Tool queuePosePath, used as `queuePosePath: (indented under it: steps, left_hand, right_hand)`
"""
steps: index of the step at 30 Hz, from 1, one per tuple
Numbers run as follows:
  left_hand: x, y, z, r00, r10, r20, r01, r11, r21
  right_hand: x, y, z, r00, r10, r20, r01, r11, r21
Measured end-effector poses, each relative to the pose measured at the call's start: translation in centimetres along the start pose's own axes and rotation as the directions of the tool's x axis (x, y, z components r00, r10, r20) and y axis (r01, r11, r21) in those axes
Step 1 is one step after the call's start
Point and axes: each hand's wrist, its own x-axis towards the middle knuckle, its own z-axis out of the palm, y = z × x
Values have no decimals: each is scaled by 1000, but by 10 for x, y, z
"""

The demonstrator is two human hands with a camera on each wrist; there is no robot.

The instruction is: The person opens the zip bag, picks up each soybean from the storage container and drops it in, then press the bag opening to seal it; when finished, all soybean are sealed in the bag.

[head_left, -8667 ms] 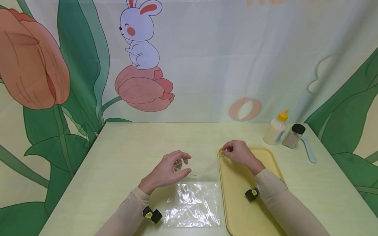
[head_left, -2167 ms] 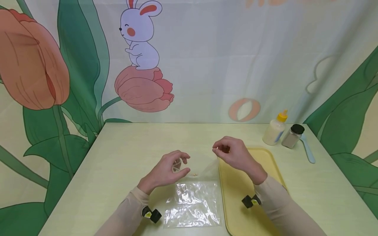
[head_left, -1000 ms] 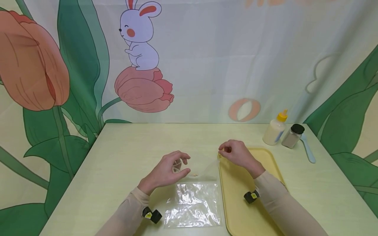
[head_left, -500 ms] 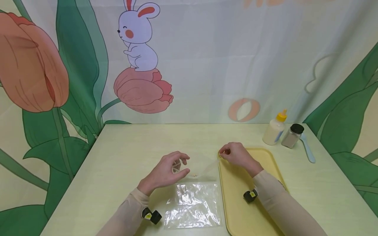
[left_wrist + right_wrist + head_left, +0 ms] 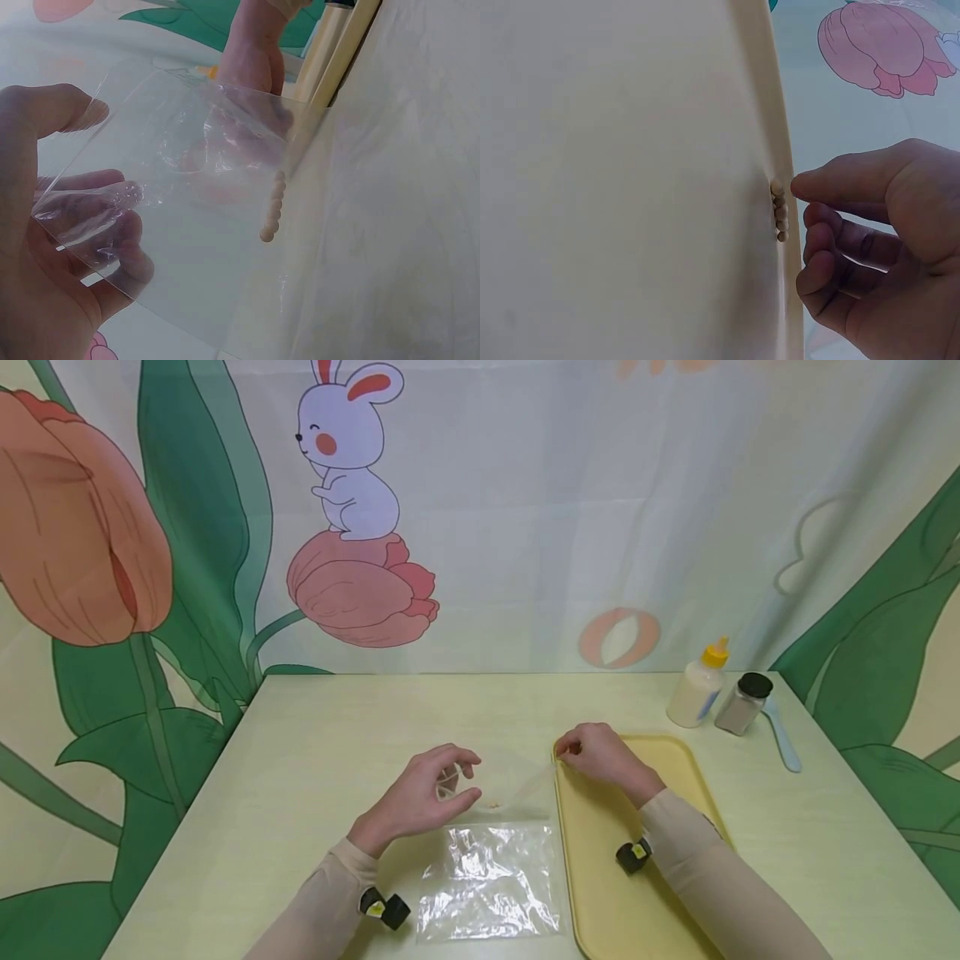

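My left hand [image 5: 427, 789] spreads its thumb and bent fingers at the edge of a clear plastic bag [image 5: 187, 247], seen close up in the left wrist view. Through the film its fingertips show, thumb apart from them. Several small tan beads [image 5: 273, 214] lie in a row beyond the plastic; in the head view these beads [image 5: 493, 805] are tiny. At the far left corner of the yellow tray [image 5: 637, 893] my right hand [image 5: 603, 753] brings thumb and finger together. Beside its tips, more beads [image 5: 780, 214] line the tray wall; whether it pinches one is hidden.
A shiny stretch of clear plastic [image 5: 487, 881] lies flat left of the tray. At the back right stand a yellow-capped squeeze bottle [image 5: 696, 693] and a black-lidded jar [image 5: 742, 706], with a light blue plastic utensil [image 5: 783, 739] beside them.
About two seconds ago my right hand was left of the tray corner over the plastic; it has returned to the corner. More beads lie by the bag than earlier. My left hand stays put.
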Motion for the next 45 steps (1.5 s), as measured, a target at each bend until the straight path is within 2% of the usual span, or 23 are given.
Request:
queuePosePath:
  steps: [36, 45]
  left_hand:
    - [-2, 0, 0, 1000, 1, 11, -1, 1000, -5]
    - [-3, -1, -1, 1000, 9, 11, -9, 1000, -12]
  right_hand:
    - [0, -1, 7, 998, 33, 52, -28, 996, -86]
    - [-2, -5, 5, 998, 70, 7, -70, 997, -44]
